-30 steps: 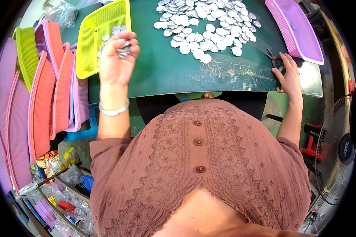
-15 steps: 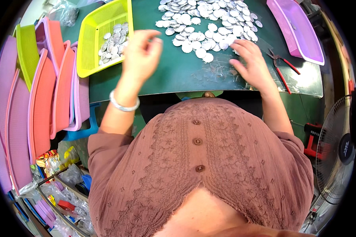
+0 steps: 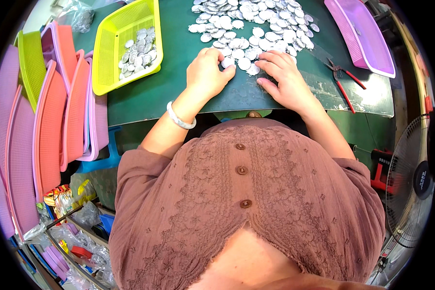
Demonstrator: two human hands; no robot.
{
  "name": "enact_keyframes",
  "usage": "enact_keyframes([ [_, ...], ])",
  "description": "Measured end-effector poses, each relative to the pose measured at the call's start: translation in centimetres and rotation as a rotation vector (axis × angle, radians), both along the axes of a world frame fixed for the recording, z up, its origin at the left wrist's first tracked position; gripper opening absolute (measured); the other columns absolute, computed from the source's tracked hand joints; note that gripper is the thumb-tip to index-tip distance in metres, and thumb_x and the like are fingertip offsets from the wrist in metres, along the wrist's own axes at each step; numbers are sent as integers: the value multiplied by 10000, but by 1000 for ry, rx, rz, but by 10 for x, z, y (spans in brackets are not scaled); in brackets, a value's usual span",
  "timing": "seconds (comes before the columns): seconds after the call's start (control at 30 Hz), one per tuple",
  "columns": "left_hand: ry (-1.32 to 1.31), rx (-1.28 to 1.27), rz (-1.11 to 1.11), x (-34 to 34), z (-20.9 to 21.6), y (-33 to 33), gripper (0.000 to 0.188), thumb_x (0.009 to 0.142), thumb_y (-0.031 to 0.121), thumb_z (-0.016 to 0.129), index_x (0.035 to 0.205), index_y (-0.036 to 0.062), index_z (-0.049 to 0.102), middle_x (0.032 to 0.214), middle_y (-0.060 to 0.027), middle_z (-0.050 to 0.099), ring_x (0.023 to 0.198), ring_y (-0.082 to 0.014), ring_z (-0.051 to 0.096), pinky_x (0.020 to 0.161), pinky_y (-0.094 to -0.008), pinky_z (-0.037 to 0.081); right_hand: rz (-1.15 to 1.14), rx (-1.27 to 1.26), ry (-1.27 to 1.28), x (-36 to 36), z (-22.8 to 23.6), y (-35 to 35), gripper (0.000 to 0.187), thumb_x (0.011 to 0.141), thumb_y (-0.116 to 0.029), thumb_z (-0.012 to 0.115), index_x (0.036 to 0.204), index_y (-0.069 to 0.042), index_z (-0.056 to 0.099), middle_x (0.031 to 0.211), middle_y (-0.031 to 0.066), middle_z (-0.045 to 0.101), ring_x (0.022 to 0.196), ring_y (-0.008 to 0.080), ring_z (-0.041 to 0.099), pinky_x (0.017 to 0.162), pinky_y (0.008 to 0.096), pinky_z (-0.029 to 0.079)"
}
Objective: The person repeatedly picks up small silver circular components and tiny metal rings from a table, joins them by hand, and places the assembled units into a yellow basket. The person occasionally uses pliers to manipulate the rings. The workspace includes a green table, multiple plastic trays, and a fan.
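A wide pile of round silver metal discs (image 3: pixel 273 29), many with a small loop at the edge, lies on the green tabletop. At its near left edge is my left hand (image 3: pixel 208 73), fingers bent and thumb apart from them, beside a disc (image 3: pixel 227 62). My right hand (image 3: pixel 286 79) is at the near edge of the pile, its fingers stretched over a few discs and its thumb apart. Nothing shows held in either hand. The fingertips of both hands are partly hidden. To the left stands a yellow-green basket (image 3: pixel 101 67) with a heap of the same discs (image 3: pixel 142 50) in it.
Red-handled pliers (image 3: pixel 344 79) lie right of my right hand. Beyond them is a purple basket (image 3: pixel 369 46). Several coloured baskets (image 3: pixel 50 130) are stacked at the left, and a fan (image 3: pixel 408 179) stands at the right. The table's near edge (image 3: pixel 145 118) runs before my body.
My left hand has moved right, from beside the yellow-green basket to the pile's near edge. My right hand has shifted left along the discs.
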State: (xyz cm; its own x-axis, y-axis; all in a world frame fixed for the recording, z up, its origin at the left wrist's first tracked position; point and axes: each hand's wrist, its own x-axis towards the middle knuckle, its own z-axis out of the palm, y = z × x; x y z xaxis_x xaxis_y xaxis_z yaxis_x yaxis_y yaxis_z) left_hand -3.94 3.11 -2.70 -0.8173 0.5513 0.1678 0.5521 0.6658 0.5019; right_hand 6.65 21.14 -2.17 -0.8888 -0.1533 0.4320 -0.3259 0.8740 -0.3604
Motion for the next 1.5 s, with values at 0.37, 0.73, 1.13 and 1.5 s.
enact_keyframes([
  [0.37,-1685,1271,-358,-3,3,-22,354,902,138,463,1194,-60,434,988,-173,606,796,-169,625,717,-255,526,18,-47,8,-3,0,-4,337,718,-142,652,1030,-40,573,1088,112,542,1089,297,451,934,399,336],
  [0.73,-1730,1304,-373,3,4,-28,403,905,126,438,1253,-67,373,1021,-203,594,838,-207,637,749,-278,529,26,26,59,-20,-2,-18,343,706,-112,644,1035,-46,571,1056,97,572,1076,290,462,922,405,338],
  [1.13,-1359,1085,-169,14,2,-31,195,814,2,577,1002,4,528,987,-152,596,789,-166,623,696,-253,520,72,1,97,-22,-7,-25,279,679,-83,657,953,-66,607,923,55,613,998,253,509,885,382,361],
  [1.5,-1557,1209,-190,15,16,-29,465,933,296,357,1197,-82,414,1107,-268,526,1003,-337,566,891,-378,469,35,-3,126,-23,-8,-26,205,721,-85,627,925,-76,618,836,54,634,933,233,534,848,364,379],
])
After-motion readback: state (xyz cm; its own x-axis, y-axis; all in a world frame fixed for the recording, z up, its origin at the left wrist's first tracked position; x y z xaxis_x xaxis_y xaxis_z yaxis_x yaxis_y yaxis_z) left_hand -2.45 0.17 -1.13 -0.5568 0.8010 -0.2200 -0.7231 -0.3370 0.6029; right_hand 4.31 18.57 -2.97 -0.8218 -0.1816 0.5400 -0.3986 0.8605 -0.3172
